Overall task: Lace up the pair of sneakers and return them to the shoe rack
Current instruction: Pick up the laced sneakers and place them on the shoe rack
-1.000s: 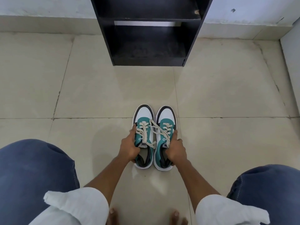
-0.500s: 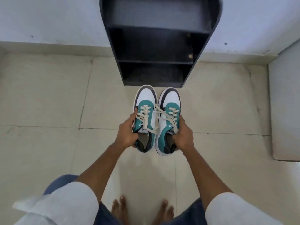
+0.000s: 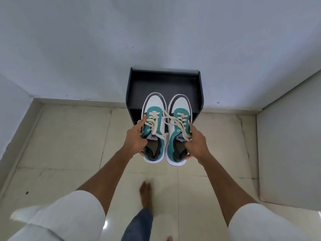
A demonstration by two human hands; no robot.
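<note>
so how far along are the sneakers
Lacing looks done: cream laces run through the eyelets on both, ends loose. In hand: the left hand holds the left sneaker, the right hand the right sneaker, both lifted over the black rack. Left: setting them on a shelf.

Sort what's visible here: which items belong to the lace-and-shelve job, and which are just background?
Job items: left sneaker in the left hand; right sneaker in the right hand; black shoe rack.

Background: tiled floor; wall; white panel at right.
</note>
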